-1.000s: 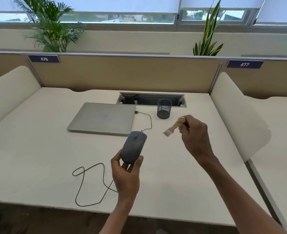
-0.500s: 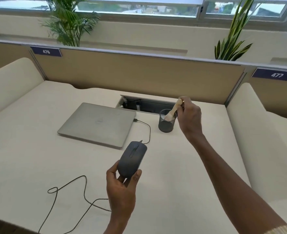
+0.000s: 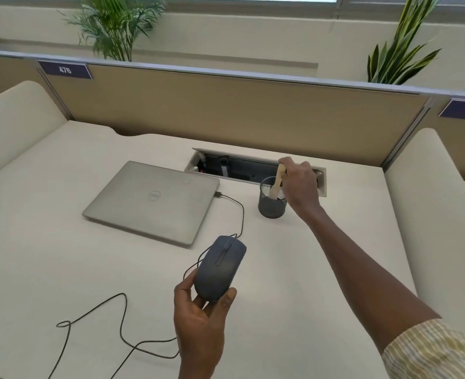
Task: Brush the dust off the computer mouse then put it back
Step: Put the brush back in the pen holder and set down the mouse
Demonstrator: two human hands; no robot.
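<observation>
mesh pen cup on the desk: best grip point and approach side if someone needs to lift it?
Grip the black wire-mesh pen cup round its lower wall, from its right or front. It stands upright and round, so a side wrap fits. From above is poor: the wooden-handled brush, pinched by the right hand, leans in its mouth. The closed silver laptop sits left.

An office: numbered partition point(image 3: 226, 110) behind a desk point(image 3: 61, 255) with laptop point(image 3: 154, 201).

Counted: one mouse point(image 3: 220, 266), one brush point(image 3: 278, 181), one mesh cup point(image 3: 272, 206), one laptop point(image 3: 154, 199), two hands, left point(image 3: 198, 324) and right point(image 3: 299, 184), two potted plants point(image 3: 113, 26).
</observation>
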